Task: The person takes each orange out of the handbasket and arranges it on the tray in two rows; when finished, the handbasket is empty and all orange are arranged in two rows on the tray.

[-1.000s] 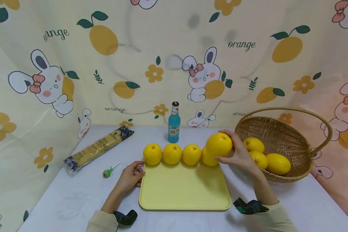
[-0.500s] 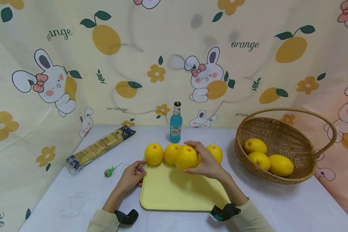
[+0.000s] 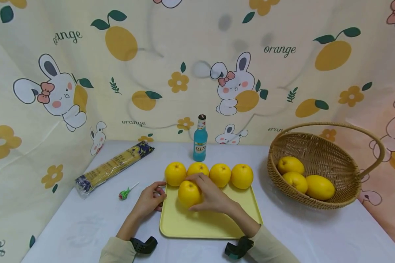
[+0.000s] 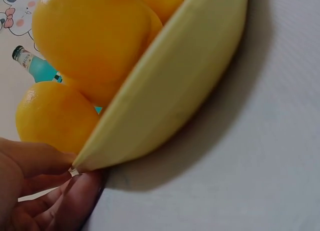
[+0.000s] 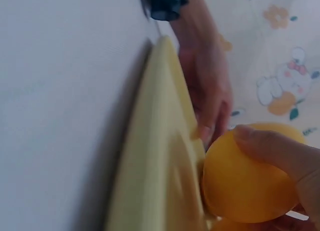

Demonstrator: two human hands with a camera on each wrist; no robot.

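My right hand (image 3: 214, 195) grips an orange (image 3: 189, 194) low over the left part of the yellow tray (image 3: 210, 226). Thumb and fingers curl round the fruit in the right wrist view; whether it touches the tray, I cannot tell. Along the tray's far edge sit several more oranges (image 3: 220, 175) in a row, one partly hidden behind the right hand. My left hand (image 3: 149, 199) pinches the tray's left rim near its far corner. In the left wrist view, the thumb (image 4: 37, 158) lies above the rim and the fingers are below it.
A wicker basket (image 3: 343, 164) with three yellow oval fruits (image 3: 320, 187) stands at the right. Behind the row is a blue bottle (image 3: 200, 140). To the left lie a long noodle-like packet (image 3: 115, 166) and a lollipop (image 3: 125, 193). A printed cloth (image 3: 184, 44) hangs behind the table.
The right hand has carried its orange leftward and down, from above the row's right end to over the tray's left part. My left hand has stayed at the rim.
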